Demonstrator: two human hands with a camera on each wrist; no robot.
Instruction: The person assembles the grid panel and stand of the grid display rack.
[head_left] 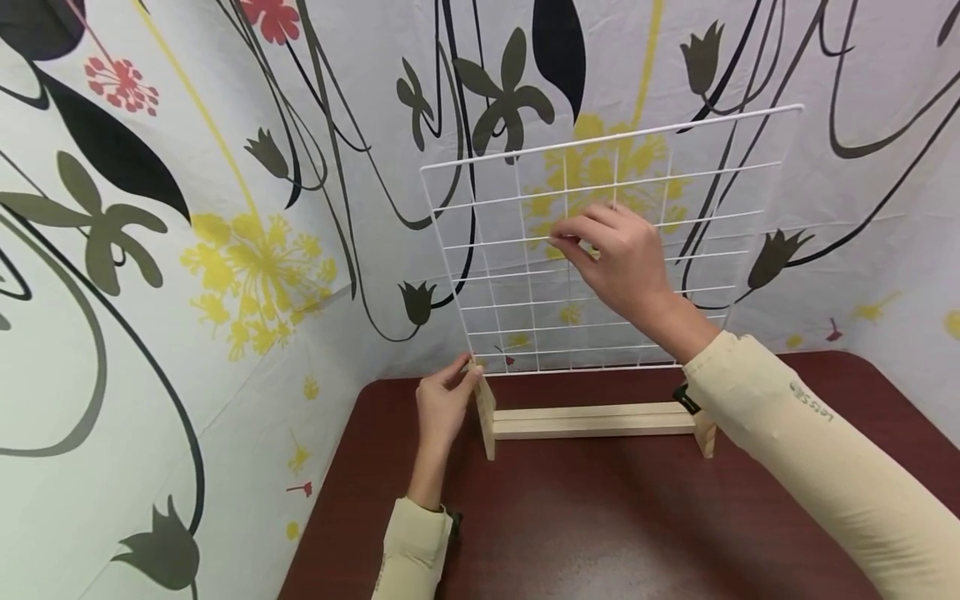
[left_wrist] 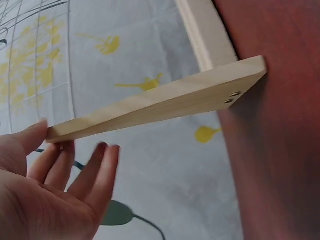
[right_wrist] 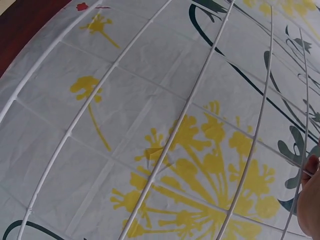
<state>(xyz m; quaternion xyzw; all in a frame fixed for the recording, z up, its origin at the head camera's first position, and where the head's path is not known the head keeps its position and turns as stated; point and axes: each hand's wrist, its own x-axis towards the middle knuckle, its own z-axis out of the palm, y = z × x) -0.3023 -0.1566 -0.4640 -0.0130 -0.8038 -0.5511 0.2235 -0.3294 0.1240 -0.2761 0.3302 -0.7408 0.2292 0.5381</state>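
A white wire grid [head_left: 592, 141] leans upright above a low wooden stand [head_left: 592, 422], its lower edge near the tops of the stand's side pieces. My left hand [head_left: 441, 404] pinches the narrow top end of the left wooden side piece [left_wrist: 165, 100] between thumb and fingers, beside the grid's lower left corner. Higher up, my right hand [head_left: 618, 254] pinches a wire around the grid's middle. Only part of that hand [right_wrist: 311, 200] shows at the right edge of the right wrist view. My right forearm hides the grid's lower right corner.
The stand rests on a dark red-brown table [head_left: 570, 517]. Behind the grid hangs a pale cloth [head_left: 345, 208] printed with flowers and stems, which also covers the left side. Two screw heads [left_wrist: 232, 97] show low on the side piece.
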